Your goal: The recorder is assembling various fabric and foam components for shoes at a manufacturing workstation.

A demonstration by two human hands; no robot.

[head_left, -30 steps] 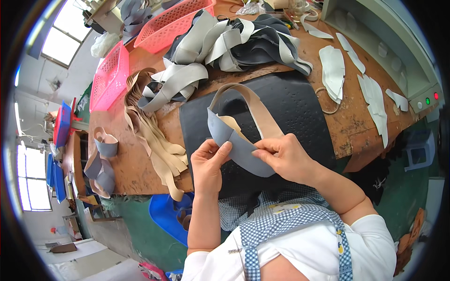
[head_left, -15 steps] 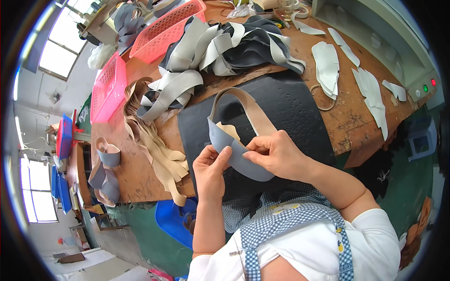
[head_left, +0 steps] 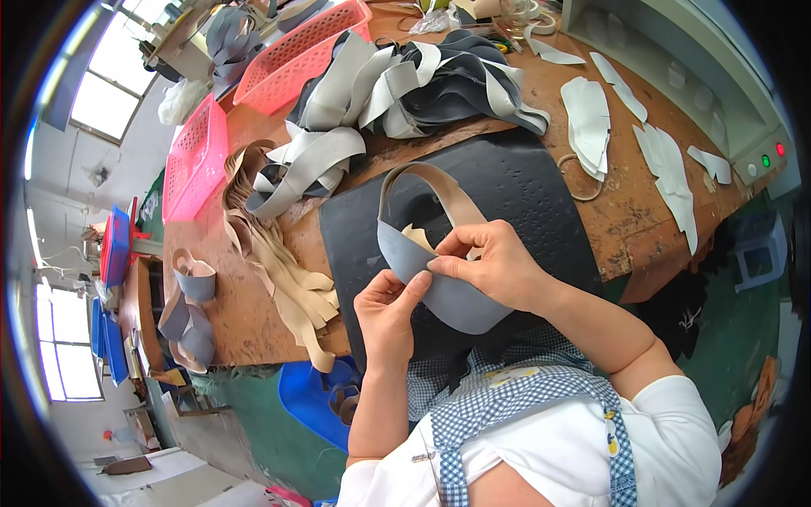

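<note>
Between my hands is a looped shoe-upper piece, blue-grey outside and beige inside, its narrow band arching away from me. My left hand pinches the lower edge of the blue-grey part, thumb on top. My right hand grips the upper edge, with thumb and forefinger closed near the left thumb tip. A small cream flap stands up inside the loop beside the right fingers. Under the piece lies a black rubber mat with small pits; the fingertips below the material are hidden.
Grey and black strips are heaped beyond the mat, with beige strips at its left. Pink baskets stand farther left, near finished-looking loops. White cut pieces and a tape ring lie right. A blue bin sits below the table edge.
My right hand has shifted slightly left and up, bringing its fingertips closer to my left thumb. The left hand has moved a little right, and the blue-grey piece has turned slightly.
</note>
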